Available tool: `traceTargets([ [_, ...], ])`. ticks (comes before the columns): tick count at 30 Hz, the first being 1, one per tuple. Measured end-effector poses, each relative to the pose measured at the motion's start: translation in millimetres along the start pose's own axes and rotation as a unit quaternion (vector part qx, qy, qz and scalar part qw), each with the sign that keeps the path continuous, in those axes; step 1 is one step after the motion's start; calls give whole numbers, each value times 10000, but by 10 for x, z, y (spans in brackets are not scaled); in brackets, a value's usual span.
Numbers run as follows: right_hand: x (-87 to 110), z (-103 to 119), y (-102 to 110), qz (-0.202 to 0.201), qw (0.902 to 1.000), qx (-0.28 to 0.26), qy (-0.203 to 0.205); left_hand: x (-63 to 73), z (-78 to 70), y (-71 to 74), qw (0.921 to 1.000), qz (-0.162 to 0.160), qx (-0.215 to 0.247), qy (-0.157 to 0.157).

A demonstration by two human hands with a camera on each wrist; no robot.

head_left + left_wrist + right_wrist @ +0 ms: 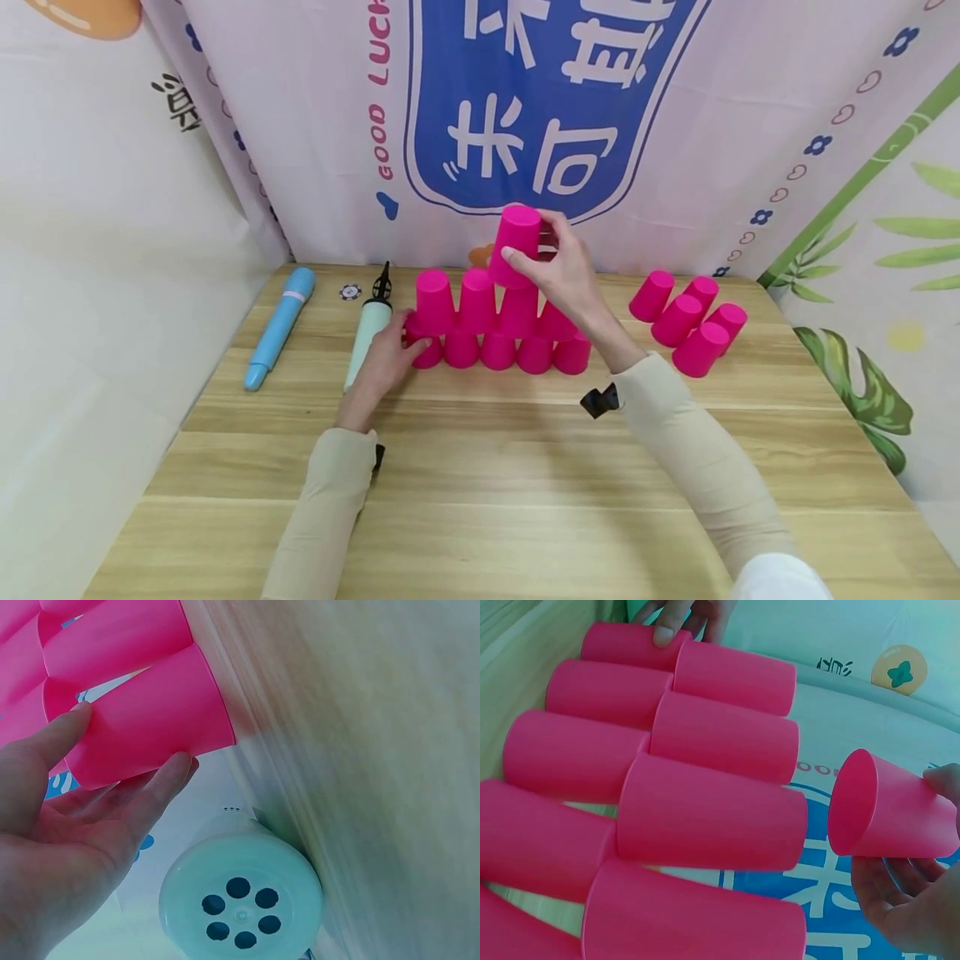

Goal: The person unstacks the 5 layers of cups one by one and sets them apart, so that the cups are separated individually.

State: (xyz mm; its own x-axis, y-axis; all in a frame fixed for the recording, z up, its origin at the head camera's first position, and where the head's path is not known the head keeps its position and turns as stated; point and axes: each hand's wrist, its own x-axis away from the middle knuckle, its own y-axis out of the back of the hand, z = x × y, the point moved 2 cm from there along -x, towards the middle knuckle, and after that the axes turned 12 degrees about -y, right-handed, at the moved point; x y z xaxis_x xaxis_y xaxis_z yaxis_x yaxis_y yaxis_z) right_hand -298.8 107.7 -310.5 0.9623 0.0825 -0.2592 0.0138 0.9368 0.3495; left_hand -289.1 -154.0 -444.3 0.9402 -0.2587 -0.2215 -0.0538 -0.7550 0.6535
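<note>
Light blue tube (279, 329): lying on the wood-grain worktop (480, 500), at the far left from where I stand, its rounded end toward the back cloth (322, 167).
Poker chip (350, 292): flat near the back edge, between the tube and the pump.
Mint-green hand pump (370, 329): lying with its black nozzle toward the cloth, just beside the left hand.
Left hand (386, 354): clamped lightly, thumb and fingers on opposite sides of the leftmost bottom cup (150, 720).
Bottom row (498, 352): five bright pink cups, mouth down, side by side.
Upper row (477, 304): four more, mouth down, bridging those below.
Raised cup (517, 233): mouth down, slightly tilted, above the upper row and apart from it.
Right hand (566, 271): clamped on the raised cup, thumb and fingers around its sides.
Spare cups (701, 350): five, mouth down, clustered to the right of the rows.
</note>
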Motion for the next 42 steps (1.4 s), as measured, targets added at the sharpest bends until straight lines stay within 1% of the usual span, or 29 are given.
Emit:
traceTargets([
  [8,13,-50,151,-63,10000,-19,29,-6,13,-6,10000,8,-1,-15],
  [19,57,-85,294,-286,9992,283,3,4,7,-3,10000,37,-24,69],
  [23,75,-102,348,-333,9990,289,-51,0,8,-7,9999,50,-25,99],
  [30,111,-128,467,-488,9984,260,-99,-12,17,-5,9999,77,-72,60],
  [38,123,-225,578,-694,9971,310,-106,-12,23,-3,10000,49,-64,37],
  [42,161,-237,622,-766,9963,329,-197,-9,31,-9,10000,72,-29,43],
])
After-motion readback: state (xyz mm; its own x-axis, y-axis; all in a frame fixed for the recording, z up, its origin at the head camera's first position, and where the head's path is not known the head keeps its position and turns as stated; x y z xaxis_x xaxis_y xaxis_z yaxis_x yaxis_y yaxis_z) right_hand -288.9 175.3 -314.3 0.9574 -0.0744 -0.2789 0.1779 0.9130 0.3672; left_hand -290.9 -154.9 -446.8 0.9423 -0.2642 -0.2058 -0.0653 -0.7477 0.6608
